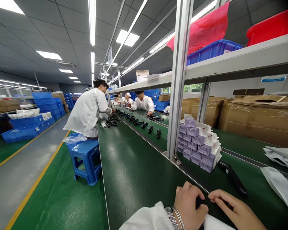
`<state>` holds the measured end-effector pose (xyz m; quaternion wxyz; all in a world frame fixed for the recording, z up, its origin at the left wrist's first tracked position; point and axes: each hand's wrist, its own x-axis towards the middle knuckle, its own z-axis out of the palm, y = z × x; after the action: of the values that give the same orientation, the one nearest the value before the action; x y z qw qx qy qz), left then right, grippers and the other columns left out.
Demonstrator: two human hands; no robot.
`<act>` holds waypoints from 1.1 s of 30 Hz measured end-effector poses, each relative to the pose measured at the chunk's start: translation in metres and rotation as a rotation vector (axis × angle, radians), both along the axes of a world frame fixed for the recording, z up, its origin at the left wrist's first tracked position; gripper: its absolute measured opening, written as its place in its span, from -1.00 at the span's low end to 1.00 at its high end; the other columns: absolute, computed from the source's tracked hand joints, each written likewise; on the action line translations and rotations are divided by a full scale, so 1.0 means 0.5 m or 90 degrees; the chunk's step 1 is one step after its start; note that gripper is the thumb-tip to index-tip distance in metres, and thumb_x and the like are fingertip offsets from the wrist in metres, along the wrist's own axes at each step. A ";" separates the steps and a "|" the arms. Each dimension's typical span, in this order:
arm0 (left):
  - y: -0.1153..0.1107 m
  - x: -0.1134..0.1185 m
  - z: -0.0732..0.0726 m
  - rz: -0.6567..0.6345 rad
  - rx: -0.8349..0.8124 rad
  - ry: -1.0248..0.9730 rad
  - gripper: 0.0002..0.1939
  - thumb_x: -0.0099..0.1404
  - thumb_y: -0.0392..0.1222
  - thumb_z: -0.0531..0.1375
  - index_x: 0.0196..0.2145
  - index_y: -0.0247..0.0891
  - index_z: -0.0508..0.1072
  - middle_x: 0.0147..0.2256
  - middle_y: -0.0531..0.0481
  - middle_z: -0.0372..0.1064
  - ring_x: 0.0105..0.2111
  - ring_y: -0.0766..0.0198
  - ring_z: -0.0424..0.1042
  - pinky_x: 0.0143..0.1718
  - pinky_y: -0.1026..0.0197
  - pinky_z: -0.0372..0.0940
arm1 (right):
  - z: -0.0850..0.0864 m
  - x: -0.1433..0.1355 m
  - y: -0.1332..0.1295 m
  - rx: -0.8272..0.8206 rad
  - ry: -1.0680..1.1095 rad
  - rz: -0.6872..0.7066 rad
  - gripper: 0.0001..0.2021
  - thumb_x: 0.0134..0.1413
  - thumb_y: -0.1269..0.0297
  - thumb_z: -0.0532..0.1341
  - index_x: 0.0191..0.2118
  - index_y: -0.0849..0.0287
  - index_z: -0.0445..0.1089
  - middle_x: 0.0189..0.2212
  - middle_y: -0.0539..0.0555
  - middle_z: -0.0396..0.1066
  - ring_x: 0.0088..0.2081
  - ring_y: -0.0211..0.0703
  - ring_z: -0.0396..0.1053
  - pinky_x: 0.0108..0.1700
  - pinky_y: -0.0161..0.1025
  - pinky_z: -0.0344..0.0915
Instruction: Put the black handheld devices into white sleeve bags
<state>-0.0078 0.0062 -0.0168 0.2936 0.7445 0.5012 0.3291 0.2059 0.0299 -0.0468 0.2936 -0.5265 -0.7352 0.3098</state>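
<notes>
My left hand (190,204), with a metal watch and bangles at the wrist, is at the bottom of the view above the green bench (132,169). Its fingers curl round a dark item that is mostly hidden. Just to its right is my right hand (235,209), thumb and fingertips pinched close together; what they hold cannot be made out. A white flat piece (216,223) shows below and between both hands. Beyond my right hand a black handheld device (232,179) lies beside a stack of purple and white boxes (199,140).
A metal post (180,80) rises from the bench under a shelf (242,64) with bins. Black devices (144,125) line the belt. People in white coats (88,108) work further along. White bags (282,185) lie at right; a blue stool (87,159) stands left.
</notes>
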 end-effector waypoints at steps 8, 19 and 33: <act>0.000 -0.002 0.000 -0.016 0.014 -0.002 -0.79 0.09 -0.21 0.21 -0.25 -0.11 0.39 -0.25 0.08 0.24 -0.25 0.22 0.25 -0.08 0.09 0.13 | 0.004 0.000 0.000 0.017 -0.012 0.006 -0.69 0.23 -0.04 0.03 -0.24 -0.03 0.42 -0.21 -0.01 0.48 -0.13 -0.09 0.45 -0.14 -0.39 0.36; 0.001 -0.002 0.004 -0.031 0.022 0.006 -0.79 0.10 -0.22 0.20 -0.25 -0.12 0.39 -0.25 0.09 0.25 -0.24 0.23 0.27 -0.08 0.09 0.13 | -0.001 0.003 0.002 0.024 -0.033 0.012 -0.71 0.25 0.00 0.02 -0.23 -0.02 0.42 -0.18 0.02 0.48 -0.11 -0.07 0.45 -0.10 -0.35 0.36; 0.000 -0.003 0.010 -0.042 0.019 0.015 -0.80 0.11 -0.21 0.19 -0.24 -0.13 0.38 -0.25 0.07 0.25 -0.24 0.21 0.28 -0.05 0.06 0.12 | 0.011 -0.003 -0.004 0.001 -0.039 0.004 -0.69 0.25 -0.02 0.00 -0.23 -0.03 0.42 -0.16 0.01 0.47 -0.08 -0.09 0.43 -0.12 -0.37 0.36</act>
<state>-0.0093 0.0060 -0.0119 0.2875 0.7688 0.4748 0.3175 0.2043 0.0281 -0.0414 0.2705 -0.5330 -0.7459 0.2939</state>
